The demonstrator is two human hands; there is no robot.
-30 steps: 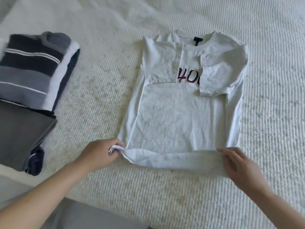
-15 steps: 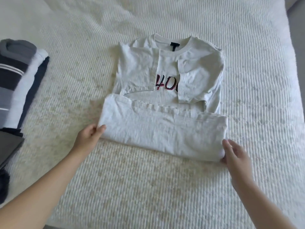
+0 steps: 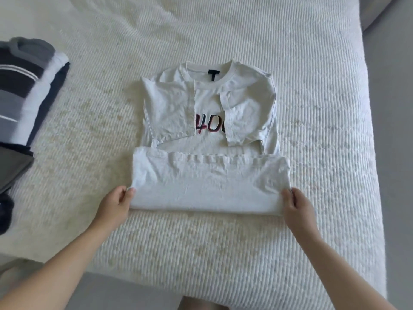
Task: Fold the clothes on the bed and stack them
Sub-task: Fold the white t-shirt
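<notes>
Head view, the scene: a white T-shirt (image 3: 207, 139) lies face up in the middle of a bed (image 3: 312, 130), collar away from the person, both sleeves turned in over the chest so that only part of a red print shows between them.

Head view, the fold: the lower part of the shirt is doubled up into a thick band across the near side, its far edge just short of the sleeve ends; this reads as the first of the crosswise folds.

Head view, left hand (image 3: 115, 205): it pinches the near left corner of the band, thumb on top and the other fingers hidden, placed there, it seems, to keep the layers square.

Head view, right hand (image 3: 295, 204): it grips the near right corner, fingers curled at the band's end, mirroring the other so that both corners can rise together.

Head view, the stack (image 3: 24, 95): folded clothes, striped grey and navy on top, sit at the left edge of the frame, well apart from the shirt; a darker folded piece (image 3: 13, 168) lies nearer the person beside it.

Head view, edges and room: the bed's near edge runs just below the forearms and its right edge falls away to the floor; open quilt lies beyond the collar, so the band has space to turn over forward.

Head view, judgement: one more fold, then the carry left to the stack.
</notes>
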